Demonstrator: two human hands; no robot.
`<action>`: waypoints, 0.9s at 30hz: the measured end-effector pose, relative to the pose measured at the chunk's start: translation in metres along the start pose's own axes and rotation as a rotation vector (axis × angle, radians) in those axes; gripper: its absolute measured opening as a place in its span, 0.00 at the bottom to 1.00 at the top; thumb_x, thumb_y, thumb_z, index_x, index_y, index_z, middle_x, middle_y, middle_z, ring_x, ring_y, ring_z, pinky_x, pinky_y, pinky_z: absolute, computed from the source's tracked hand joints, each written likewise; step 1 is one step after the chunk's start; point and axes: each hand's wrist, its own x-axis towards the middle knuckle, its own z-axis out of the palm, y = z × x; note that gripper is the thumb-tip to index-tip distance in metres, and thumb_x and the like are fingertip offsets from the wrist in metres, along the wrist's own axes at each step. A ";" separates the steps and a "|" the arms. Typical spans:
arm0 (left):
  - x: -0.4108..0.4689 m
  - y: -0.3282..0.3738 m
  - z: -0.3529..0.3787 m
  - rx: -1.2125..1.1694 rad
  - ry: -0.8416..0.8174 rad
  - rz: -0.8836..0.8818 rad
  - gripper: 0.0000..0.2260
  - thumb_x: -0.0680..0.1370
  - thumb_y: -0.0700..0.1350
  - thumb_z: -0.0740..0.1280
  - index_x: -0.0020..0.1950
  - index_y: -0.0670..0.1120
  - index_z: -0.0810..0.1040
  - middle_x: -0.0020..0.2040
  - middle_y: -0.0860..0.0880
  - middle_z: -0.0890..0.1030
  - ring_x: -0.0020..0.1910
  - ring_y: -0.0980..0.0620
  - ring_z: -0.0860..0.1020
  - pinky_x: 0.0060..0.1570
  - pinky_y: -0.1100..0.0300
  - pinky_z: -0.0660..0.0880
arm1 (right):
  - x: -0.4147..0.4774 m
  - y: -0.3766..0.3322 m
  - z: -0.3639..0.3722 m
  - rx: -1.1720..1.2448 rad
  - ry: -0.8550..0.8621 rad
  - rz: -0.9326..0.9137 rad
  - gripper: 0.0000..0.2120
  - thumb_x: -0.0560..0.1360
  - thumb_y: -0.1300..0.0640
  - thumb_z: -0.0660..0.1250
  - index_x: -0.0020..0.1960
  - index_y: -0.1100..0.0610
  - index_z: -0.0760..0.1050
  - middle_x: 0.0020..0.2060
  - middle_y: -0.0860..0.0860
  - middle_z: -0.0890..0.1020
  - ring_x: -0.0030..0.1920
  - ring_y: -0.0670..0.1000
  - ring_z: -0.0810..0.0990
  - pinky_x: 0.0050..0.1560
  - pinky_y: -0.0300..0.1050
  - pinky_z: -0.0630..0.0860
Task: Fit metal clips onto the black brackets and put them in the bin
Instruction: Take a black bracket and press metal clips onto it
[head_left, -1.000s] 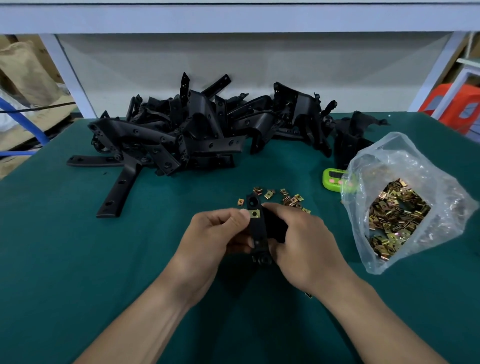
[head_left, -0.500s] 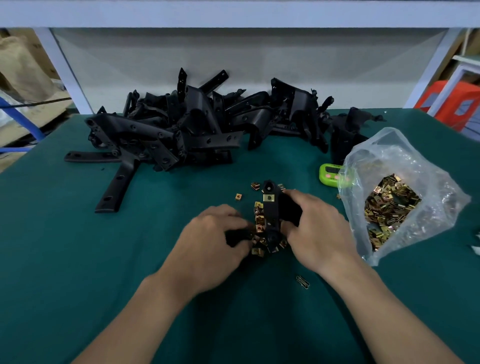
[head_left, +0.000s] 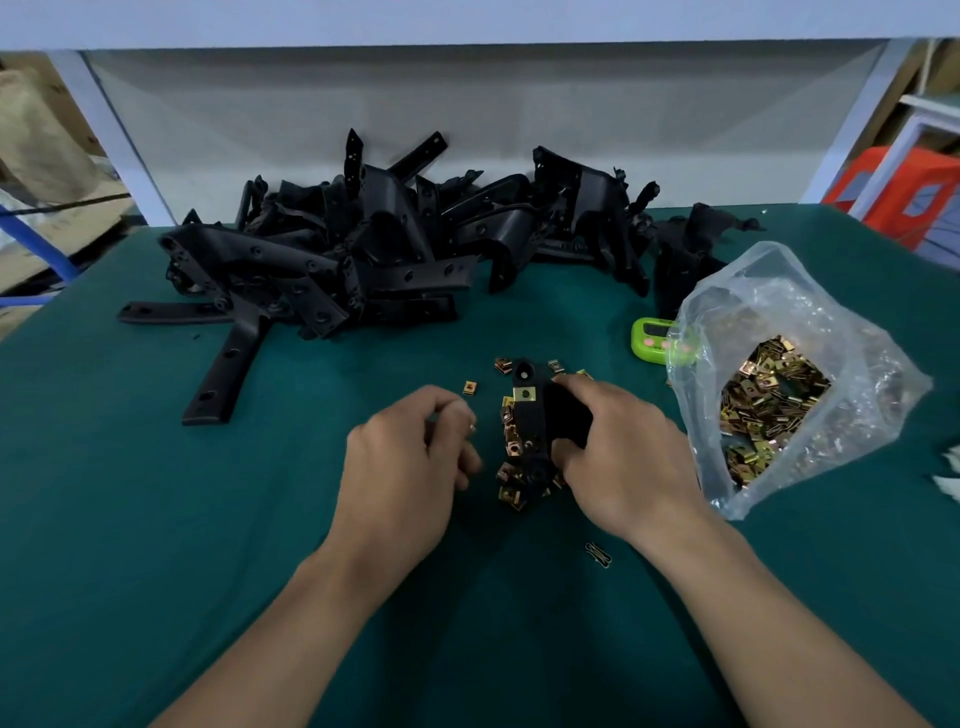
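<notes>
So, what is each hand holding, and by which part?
The right hand grips the long black bracket by its right side, near the middle. The left hand has curled fingers; whether they pinch anything cannot be told.

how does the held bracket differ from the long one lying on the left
The held bracket carries a brass clip; the long bracket shows none. The held bracket is gripped by the right hand; the long bracket lies on the cloth. Both are black with holes.
</notes>
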 end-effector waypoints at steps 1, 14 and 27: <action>-0.001 0.003 0.000 -0.139 -0.012 -0.076 0.10 0.82 0.46 0.63 0.42 0.56 0.80 0.33 0.53 0.84 0.29 0.53 0.82 0.31 0.64 0.76 | 0.000 0.000 0.000 0.005 0.000 -0.006 0.26 0.74 0.56 0.72 0.69 0.42 0.73 0.56 0.43 0.82 0.51 0.52 0.80 0.43 0.42 0.65; -0.006 0.019 -0.003 -0.643 -0.147 -0.262 0.08 0.76 0.37 0.74 0.39 0.47 0.85 0.37 0.40 0.86 0.35 0.48 0.85 0.35 0.61 0.81 | -0.003 -0.004 0.001 0.048 0.045 -0.028 0.25 0.71 0.58 0.72 0.65 0.40 0.74 0.53 0.42 0.83 0.50 0.53 0.81 0.43 0.43 0.69; -0.004 0.016 -0.013 -0.561 -0.343 -0.260 0.03 0.71 0.44 0.75 0.42 0.47 0.89 0.38 0.43 0.86 0.34 0.52 0.83 0.35 0.64 0.79 | -0.005 -0.008 -0.001 0.101 0.088 -0.075 0.28 0.73 0.57 0.74 0.71 0.43 0.73 0.57 0.44 0.82 0.54 0.53 0.81 0.50 0.48 0.75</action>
